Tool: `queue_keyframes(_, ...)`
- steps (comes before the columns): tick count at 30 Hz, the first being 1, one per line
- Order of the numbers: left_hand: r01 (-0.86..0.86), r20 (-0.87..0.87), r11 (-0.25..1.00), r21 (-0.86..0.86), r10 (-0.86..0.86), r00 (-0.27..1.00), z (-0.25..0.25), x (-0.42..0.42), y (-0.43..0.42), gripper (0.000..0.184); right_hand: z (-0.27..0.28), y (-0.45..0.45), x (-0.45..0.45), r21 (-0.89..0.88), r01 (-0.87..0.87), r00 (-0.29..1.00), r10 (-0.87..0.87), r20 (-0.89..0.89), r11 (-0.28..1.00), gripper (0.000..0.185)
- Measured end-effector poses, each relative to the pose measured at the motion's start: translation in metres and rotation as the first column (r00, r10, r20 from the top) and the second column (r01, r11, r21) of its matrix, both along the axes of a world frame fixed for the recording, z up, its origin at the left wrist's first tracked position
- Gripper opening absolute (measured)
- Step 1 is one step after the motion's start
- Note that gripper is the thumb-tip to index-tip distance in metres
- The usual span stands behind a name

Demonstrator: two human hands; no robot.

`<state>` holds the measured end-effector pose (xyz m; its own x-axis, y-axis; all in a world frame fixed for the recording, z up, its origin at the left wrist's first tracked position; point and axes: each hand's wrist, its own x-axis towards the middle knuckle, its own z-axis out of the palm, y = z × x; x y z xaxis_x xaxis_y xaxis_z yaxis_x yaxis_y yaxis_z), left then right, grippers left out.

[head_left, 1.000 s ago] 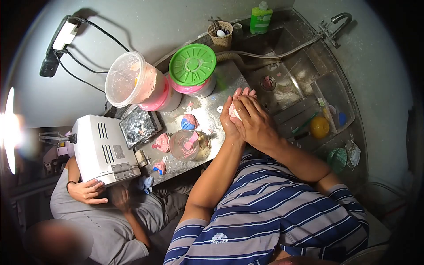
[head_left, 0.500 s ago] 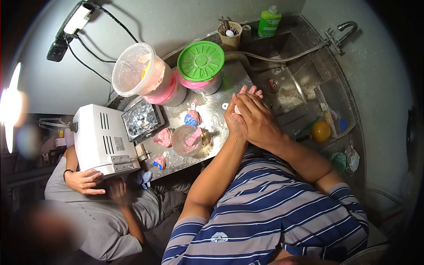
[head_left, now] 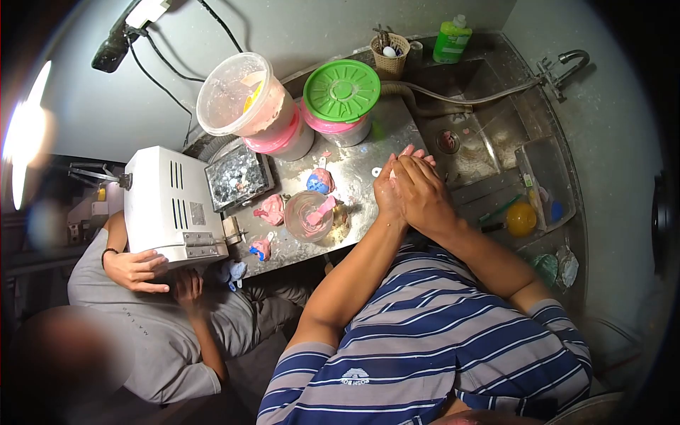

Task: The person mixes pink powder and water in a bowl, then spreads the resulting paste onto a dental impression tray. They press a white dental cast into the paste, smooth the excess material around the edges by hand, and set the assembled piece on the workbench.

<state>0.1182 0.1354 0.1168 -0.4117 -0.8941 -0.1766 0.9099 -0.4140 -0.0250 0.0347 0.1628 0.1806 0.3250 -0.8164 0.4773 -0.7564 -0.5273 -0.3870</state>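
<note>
My left hand [head_left: 389, 193] and my right hand [head_left: 423, 190] are pressed together over the right edge of the metal table [head_left: 354, 166]. A bit of pale pink material [head_left: 393, 173] shows between the palms; most of it is hidden by my right hand, which lies on top. Left of my hands, a clear bowl [head_left: 297, 225] holds a pink spatula [head_left: 320, 211]. Around it lie a blue and pink lump [head_left: 320, 181], a pink lump [head_left: 270, 210] and a smaller pink and blue one [head_left: 260, 248].
Behind are an open clear tub [head_left: 230, 106] and a green-lidded bucket [head_left: 343, 91]. A white machine [head_left: 166, 205] stands left, with a co-worker's hand [head_left: 134, 269] on it. At right are a sink [head_left: 474, 138], faucet [head_left: 559, 71], plastic bin [head_left: 542, 188] and yellow ball [head_left: 521, 219].
The view has shifted, so the scene sits farther right and the tubs higher. My hands stay clasped, with my right hand now covering more of the pale pink material.
</note>
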Motion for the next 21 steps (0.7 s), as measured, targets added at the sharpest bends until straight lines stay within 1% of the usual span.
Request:
queue_keyframes(2, 0.006, 0.005, 0.998, 0.057, -0.006, 1.0, 0.001, 0.0, 0.001, 0.039, -0.003, 0.001, 0.001, -0.009, 0.004, 1.0, -0.004, -0.004, 1.0, 0.031)
queue_keyframes(4, 0.004, -0.009, 0.999, 0.044, -0.003, 1.0, -0.001, 0.001, 0.003, 0.039, -0.004, 0.002, 0.003, -0.018, 0.009, 1.0, -0.009, -0.011, 1.0, 0.031)
queue_keyframes(6, 0.004, -0.025, 1.0, 0.03, -0.004, 1.0, -0.007, 0.001, 0.004, 0.038, -0.004, 0.003, 0.004, 0.029, 0.016, 0.999, -0.015, -0.031, 0.999, 0.03)
queue_keyframes(9, 0.015, -0.033, 0.999, 0.028, -0.014, 0.999, -0.01, 0.003, 0.005, 0.036, -0.009, 0.003, 0.006, 0.013, 0.016, 1.0, -0.016, -0.02, 1.0, 0.031)
queue_keyframes(13, 0.009, -0.033, 0.998, 0.062, -0.007, 0.999, -0.011, 0.005, 0.007, 0.038, -0.012, 0.003, 0.008, 0.007, 0.012, 1.0, -0.012, -0.016, 1.0, 0.032)
queue_keyframes(15, 0.005, -0.03, 0.997, 0.071, -0.003, 1.0, -0.015, 0.006, 0.007, 0.038, -0.013, 0.003, 0.009, 0.066, 0.013, 0.999, -0.01, -0.036, 0.998, 0.033)
queue_keyframes(16, 0.01, -0.022, 0.996, 0.086, -0.008, 1.0, -0.018, 0.005, 0.006, 0.038, -0.015, 0.004, 0.01, 0.064, 0.011, 0.999, -0.009, -0.036, 0.998, 0.033)
queue_keyframes(18, 0.014, -0.014, 0.995, 0.097, -0.013, 1.0, -0.019, 0.006, 0.006, 0.038, -0.018, 0.006, 0.011, 0.072, 0.081, 0.982, -0.068, -0.174, 0.994, 0.038)
queue_keyframes(19, 0.017, 0.01, 0.994, 0.108, -0.018, 1.0, -0.02, 0.007, 0.006, 0.039, -0.016, 0.004, 0.009, 0.067, 0.082, 0.982, -0.069, -0.174, 0.994, 0.038)
queue_keyframes(21, 0.022, 0.036, 0.993, 0.115, -0.026, 0.999, -0.026, 0.01, 0.002, 0.04, -0.002, 0.0, 0.004, 0.024, 0.019, 0.998, -0.018, -0.065, 1.0, 0.041)
